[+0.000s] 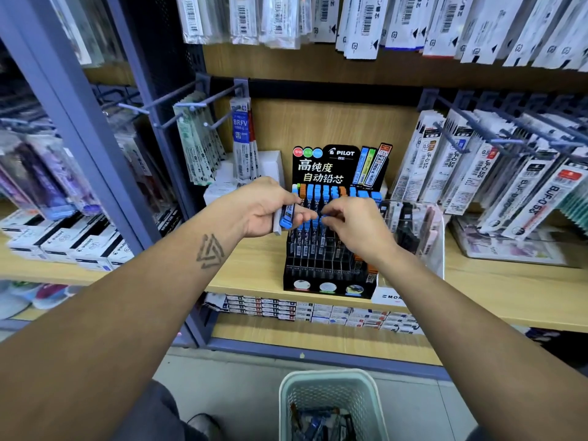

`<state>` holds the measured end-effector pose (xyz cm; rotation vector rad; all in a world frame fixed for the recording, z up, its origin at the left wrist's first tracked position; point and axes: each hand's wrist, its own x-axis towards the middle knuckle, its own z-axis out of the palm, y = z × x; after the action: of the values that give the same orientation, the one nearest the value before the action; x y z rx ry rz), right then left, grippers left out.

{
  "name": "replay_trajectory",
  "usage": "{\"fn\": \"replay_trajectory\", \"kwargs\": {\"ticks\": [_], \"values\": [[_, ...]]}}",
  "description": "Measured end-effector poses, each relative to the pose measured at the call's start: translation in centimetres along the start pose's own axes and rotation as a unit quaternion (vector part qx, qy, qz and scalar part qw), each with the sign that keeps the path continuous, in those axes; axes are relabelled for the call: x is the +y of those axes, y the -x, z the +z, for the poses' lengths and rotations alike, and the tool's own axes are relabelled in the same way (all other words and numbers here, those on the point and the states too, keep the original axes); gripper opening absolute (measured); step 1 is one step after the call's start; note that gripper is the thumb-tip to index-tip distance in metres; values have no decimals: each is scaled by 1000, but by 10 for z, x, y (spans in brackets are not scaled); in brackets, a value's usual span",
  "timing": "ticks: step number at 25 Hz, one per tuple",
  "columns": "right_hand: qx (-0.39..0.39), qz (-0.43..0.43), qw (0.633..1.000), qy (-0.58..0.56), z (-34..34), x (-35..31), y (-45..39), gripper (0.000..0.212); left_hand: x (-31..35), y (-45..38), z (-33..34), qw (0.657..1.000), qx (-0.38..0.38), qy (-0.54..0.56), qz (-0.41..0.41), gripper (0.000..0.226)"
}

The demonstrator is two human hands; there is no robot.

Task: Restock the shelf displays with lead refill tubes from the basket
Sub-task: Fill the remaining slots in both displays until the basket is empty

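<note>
A black tiered lead refill display (331,281) stands on the wooden shelf, with blue-capped and orange-capped tubes (327,192) in its back rows and empty slots in front. My left hand (264,208) grips a small bunch of blue-capped tubes (286,216) just left of the display. My right hand (353,224) hovers over the middle rows, its fingertips pinching a blue-capped tube (322,218). The pale green basket (369,405) sits on the floor below, with more tubes (321,424) inside.
Metal pegs (178,105) with hanging refill packs jut out left and right of the display. A clear acrylic box (413,230) stands right of it. White boxes (66,243) line the left shelf, and flat packs (318,310) fill the shelf below.
</note>
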<state>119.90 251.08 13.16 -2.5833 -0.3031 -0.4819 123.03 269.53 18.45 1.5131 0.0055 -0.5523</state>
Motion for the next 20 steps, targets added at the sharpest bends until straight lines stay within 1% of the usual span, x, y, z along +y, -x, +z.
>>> {"fn": "replay_trajectory", "kwargs": {"ticks": [2,4,6,7,8,9,10,11,13,15,16,18,20], "values": [[-10,-16,1000,17,0,1,2,14,-1,1,0,1000,-7,6,0,25],[-2,-19,1000,14,-2,1,2,16,-3,2,1,1000,-16,7,-8,21],[31,24,999,-38,-8,-2,1,17,-5,5,5,999,-37,-1,-14,16],[42,62,992,-106,-12,-5,0,15,-6,7,8,999,-49,-6,-15,15],[38,105,972,-205,-17,-9,0,13,-8,8,11,998,-59,-15,-14,14],[20,148,940,-308,-21,-12,0,11,-10,8,15,997,-66,-26,-10,14],[-7,181,903,-389,-25,-14,2,12,-11,8,18,997,-69,-36,-3,14],[-36,200,877,-435,-29,-14,4,15,-12,8,21,997,-72,-42,6,14],[-92,204,848,-481,-34,-11,11,22,-12,9,28,995,-85,-42,24,16],[-122,199,819,-525,-35,-8,16,23,-12,11,35,994,-101,-42,31,20],[-118,207,807,-541,-37,-6,17,23,-13,13,37,993,-108,-40,27,23],[-84,231,795,-555,-41,-3,18,20,-14,15,38,992,-120,-35,7,28],[-44,258,783,-564,-49,5,19,17,-14,13,36,993,-115,-39,-9,26]]}}
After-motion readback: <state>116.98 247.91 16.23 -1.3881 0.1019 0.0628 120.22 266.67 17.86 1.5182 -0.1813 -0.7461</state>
